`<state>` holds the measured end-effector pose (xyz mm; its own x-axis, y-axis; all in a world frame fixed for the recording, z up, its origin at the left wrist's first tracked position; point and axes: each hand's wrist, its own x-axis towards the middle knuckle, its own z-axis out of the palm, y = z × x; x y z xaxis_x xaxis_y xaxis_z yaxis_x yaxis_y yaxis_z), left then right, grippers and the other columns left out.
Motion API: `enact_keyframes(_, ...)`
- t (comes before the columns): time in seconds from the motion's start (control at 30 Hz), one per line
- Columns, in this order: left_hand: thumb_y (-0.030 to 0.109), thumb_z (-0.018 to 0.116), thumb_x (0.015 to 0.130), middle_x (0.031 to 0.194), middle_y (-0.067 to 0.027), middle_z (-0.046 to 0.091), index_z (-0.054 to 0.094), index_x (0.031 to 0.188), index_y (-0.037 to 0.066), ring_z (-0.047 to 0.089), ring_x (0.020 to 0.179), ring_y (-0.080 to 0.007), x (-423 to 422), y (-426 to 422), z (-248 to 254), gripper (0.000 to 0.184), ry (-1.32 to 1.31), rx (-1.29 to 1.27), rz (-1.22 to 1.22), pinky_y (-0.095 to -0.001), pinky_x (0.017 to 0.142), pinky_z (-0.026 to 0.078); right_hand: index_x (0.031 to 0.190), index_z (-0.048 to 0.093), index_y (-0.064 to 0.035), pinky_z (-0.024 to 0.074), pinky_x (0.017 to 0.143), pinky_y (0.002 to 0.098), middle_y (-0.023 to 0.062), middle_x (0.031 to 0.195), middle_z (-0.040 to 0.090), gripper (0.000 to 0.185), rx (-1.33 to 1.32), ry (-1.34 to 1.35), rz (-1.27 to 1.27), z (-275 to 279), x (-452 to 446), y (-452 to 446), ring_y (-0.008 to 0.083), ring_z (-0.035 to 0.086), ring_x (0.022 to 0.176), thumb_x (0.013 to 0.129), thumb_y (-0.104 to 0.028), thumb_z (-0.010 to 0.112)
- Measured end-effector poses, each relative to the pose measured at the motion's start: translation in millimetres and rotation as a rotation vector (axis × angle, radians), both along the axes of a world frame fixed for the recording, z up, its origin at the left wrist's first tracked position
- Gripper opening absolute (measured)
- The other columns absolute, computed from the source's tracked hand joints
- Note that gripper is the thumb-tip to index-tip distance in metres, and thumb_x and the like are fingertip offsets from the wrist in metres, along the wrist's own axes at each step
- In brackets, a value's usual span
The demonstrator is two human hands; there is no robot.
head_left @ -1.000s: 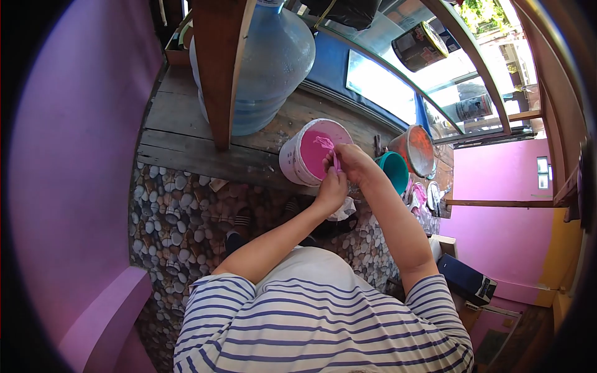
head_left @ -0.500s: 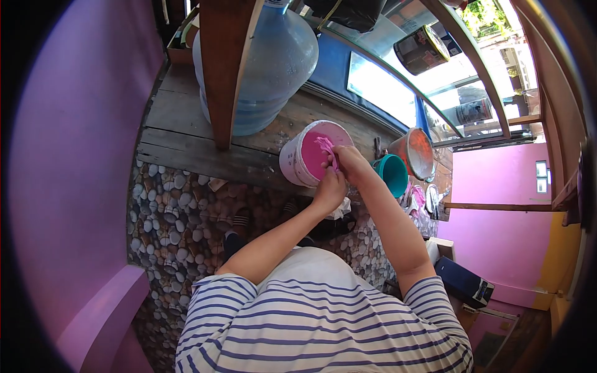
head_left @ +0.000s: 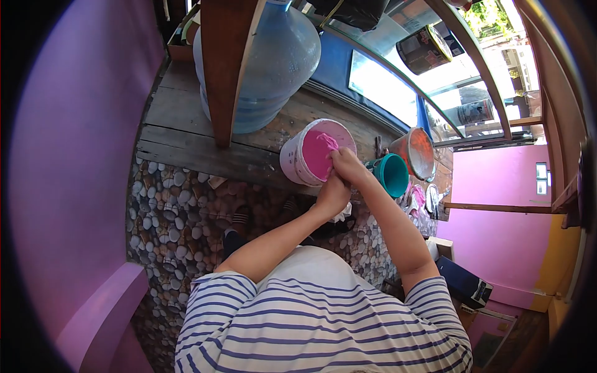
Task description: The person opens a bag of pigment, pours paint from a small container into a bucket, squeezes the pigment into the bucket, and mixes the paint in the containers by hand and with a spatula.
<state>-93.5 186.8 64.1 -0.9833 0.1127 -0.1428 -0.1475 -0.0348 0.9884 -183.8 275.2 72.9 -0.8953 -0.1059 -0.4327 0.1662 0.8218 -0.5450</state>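
Observation:
A white bucket with pink paint inside stands on the wooden boards. Over its near right rim, my right hand is closed round a pink, paint-soaked cloth, whose crumpled end sticks out above the paint. My left hand is closed just below, touching my right hand; the cloth runs down between the two, and its lower part is hidden by my fingers. Right of my hands are a teal bucket and an orange-stained container.
A large clear water bottle stands behind a wooden post at the upper left. Paint-smeared plastic lies beyond the teal bucket. A dark blue box is at the right. Pebble-patterned flooring lies below the boards.
My hands have closed more tightly together round the cloth, and my left hand has turned, its fingers now largely hidden. The bunched cloth end has shifted slightly to the right.

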Motion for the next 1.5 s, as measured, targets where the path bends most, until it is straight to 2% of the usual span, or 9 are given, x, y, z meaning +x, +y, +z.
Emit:
enact_keyframes(0.03,0.019,0.043,0.097,0.108,-0.0287,0.062,0.050,0.118,-0.006,0.058,0.106,-0.0470,0.2,-1.1,4.7,0.033,-0.015,0.005,0.013,-0.0489,0.086,0.046,0.093,0.062,0.0074,0.0519,0.059,0.0385,0.0140,0.073,0.064,0.034,-0.030,-0.060,-0.010,13.9,0.1,-6.0,0.0244,0.066,0.062,0.091,-0.021,0.044)
enact_keyframes(0.17,0.020,0.042,0.097,0.106,-0.0326,0.060,0.046,0.117,-0.008,0.056,0.105,-0.0492,-0.2,-6.6,13.9,0.035,-0.093,0.019,-0.024,-0.0507,0.086,0.046,0.090,0.061,0.0070,0.0510,0.057,0.0376,0.0122,0.072,0.061,0.036,-0.073,-0.160,-0.084,12.0,-9.0,-5.9,0.0225,0.064,0.061,0.091,-0.023,0.042)
enact_keyframes(0.33,0.020,0.039,0.096,0.100,-0.0394,0.056,0.043,0.110,-0.013,0.057,0.097,-0.0540,3.9,-4.4,16.3,0.036,-0.122,-0.105,-0.049,-0.0568,0.082,0.044,0.083,0.058,0.0040,0.0498,0.054,0.0357,0.0093,0.072,0.056,0.034,-0.189,-0.265,-0.210,11.4,-17.7,-5.8,0.0192,0.056,0.058,0.091,-0.024,0.041)
enact_keyframes(0.67,0.021,0.039,0.095,0.092,-0.0406,0.058,0.043,0.108,-0.012,0.058,0.092,-0.0542,6.6,-3.3,15.2,0.035,-0.153,-0.079,-0.042,-0.0576,0.080,0.044,0.085,0.056,0.0018,0.0502,0.049,0.0370,0.0068,0.070,0.052,0.031,-0.266,-0.383,-0.390,19.9,-20.7,-15.8,0.0188,0.049,0.053,0.093,-0.024,0.042)
enact_keyframes(0.87,0.023,0.038,0.096,0.091,-0.0405,0.058,0.043,0.108,-0.011,0.058,0.092,-0.0550,5.4,1.3,12.4,0.037,-0.175,-0.054,-0.025,-0.0579,0.080,0.044,0.088,0.059,0.0033,0.0518,0.054,0.0354,0.0068,0.072,0.052,0.035,-0.318,-0.408,-0.330,40.4,-8.4,-25.6,0.0204,0.056,0.055,0.094,-0.028,0.045)
enact_keyframes(1.07,0.027,0.038,0.098,0.094,-0.0402,0.059,0.041,0.112,-0.010,0.058,0.094,-0.0547,5.3,3.0,10.6,0.039,-0.240,-0.020,-0.012,-0.0575,0.080,0.044,0.092,0.054,0.0052,0.0517,0.053,0.0341,0.0098,0.074,0.057,0.034,-0.230,-0.339,-0.261,29.1,-2.4,-13.1,0.0210,0.064,0.062,0.097,-0.027,0.048)
enact_keyframes(1.37,0.026,0.036,0.100,0.105,-0.0389,0.058,0.034,0.123,-0.009,0.056,0.101,-0.0541,9.4,16.2,-3.8,0.042,-0.221,0.001,-0.039,-0.0560,0.083,0.044,0.094,0.051,0.0038,0.0501,0.049,0.0329,0.0108,0.072,0.061,0.030,-0.080,-0.076,-0.215,28.0,4.2,-11.5,0.0190,0.063,0.057,0.100,-0.025,0.046)
enact_keyframes(1.47,0.029,0.039,0.097,0.088,-0.0386,0.061,0.041,0.114,-0.009,0.061,0.086,-0.0542,10.1,20.0,-6.4,0.042,-0.098,-0.029,0.062,-0.0598,0.077,0.046,0.096,0.054,0.0036,0.0502,0.050,0.0332,0.0104,0.074,0.062,0.028,-0.029,-0.123,-0.205,22.3,-3.1,-7.1,0.0185,0.062,0.056,0.099,-0.023,0.046)
enact_keyframes(1.5,0.026,0.038,0.098,0.098,-0.0391,0.059,0.038,0.119,-0.009,0.057,0.095,-0.0544,9.5,19.9,-6.0,0.040,-0.119,-0.002,0.026,-0.0577,0.081,0.045,0.096,0.054,0.0036,0.0502,0.050,0.0332,0.0104,0.074,0.062,0.028,-0.028,-0.124,-0.205,18.7,-4.2,-6.1,0.0185,0.062,0.056,0.099,-0.023,0.046)
